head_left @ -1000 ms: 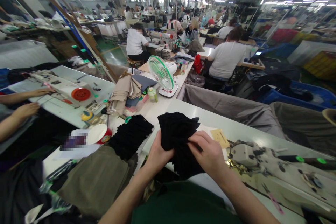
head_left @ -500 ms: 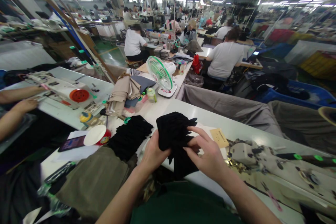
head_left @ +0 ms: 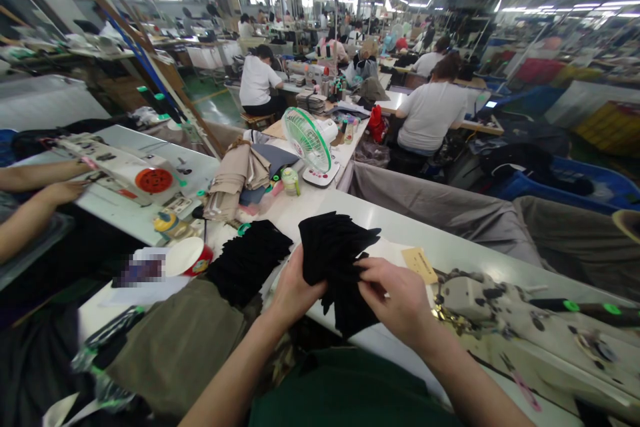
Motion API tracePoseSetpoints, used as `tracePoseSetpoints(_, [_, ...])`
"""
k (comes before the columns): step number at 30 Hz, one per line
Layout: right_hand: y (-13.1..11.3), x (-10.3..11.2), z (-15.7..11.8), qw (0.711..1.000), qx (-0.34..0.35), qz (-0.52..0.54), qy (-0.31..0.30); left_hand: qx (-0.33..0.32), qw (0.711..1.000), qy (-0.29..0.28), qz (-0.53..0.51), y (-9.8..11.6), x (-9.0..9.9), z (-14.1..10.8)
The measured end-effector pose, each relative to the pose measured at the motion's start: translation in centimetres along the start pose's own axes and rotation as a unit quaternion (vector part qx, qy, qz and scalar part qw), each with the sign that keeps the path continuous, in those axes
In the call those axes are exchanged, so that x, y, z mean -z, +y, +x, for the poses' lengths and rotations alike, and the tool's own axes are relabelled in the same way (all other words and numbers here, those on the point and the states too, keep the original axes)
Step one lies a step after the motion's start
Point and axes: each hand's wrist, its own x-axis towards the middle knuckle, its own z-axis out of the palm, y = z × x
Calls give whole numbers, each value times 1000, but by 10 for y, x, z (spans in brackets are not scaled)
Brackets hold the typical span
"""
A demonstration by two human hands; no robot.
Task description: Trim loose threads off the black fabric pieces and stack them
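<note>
A bundle of black fabric pieces (head_left: 336,243), stacked in layers, is held up above the front of the white table. My left hand (head_left: 296,285) is wrapped round its left side, thumb across the lower front. At the right edge of the bundle, my right hand (head_left: 393,290) pinches some of the layers between thumb and fingers. Darker cloth hangs below the bundle between my hands. Just left of my left hand lies another stack of black fabric pieces (head_left: 250,257), its edges fanned out.
A sewing machine (head_left: 520,327) stands at right, with pink-handled snips (head_left: 523,383) beside it. A yellow card (head_left: 419,265), a fan (head_left: 310,143), folded beige cloth (head_left: 235,180), a red-and-white bowl (head_left: 189,257) and olive cloth (head_left: 177,347) surround the workspace. Another person's hands (head_left: 63,190) work at a left machine.
My right hand's fingers have closed in from spread to a tighter pinch on the bundle's right edge. The upper layers fan out further right. My left hand keeps its hold.
</note>
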Motion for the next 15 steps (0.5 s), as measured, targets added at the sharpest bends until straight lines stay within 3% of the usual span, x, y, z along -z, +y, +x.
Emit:
tracePoseSetpoints(4, [-1,3,2,1000,16,-7,14,-11,1000,1,-12,1,-1,1])
tracePoseSetpoints(11, [0,-1,5,994,-108,-7,-5,10,999,-10,31,-6,-1,0])
tracePoseSetpoints(15, [6,-5,3,993,-78,-88,22,8,1000,-14,17,-4,-1,0])
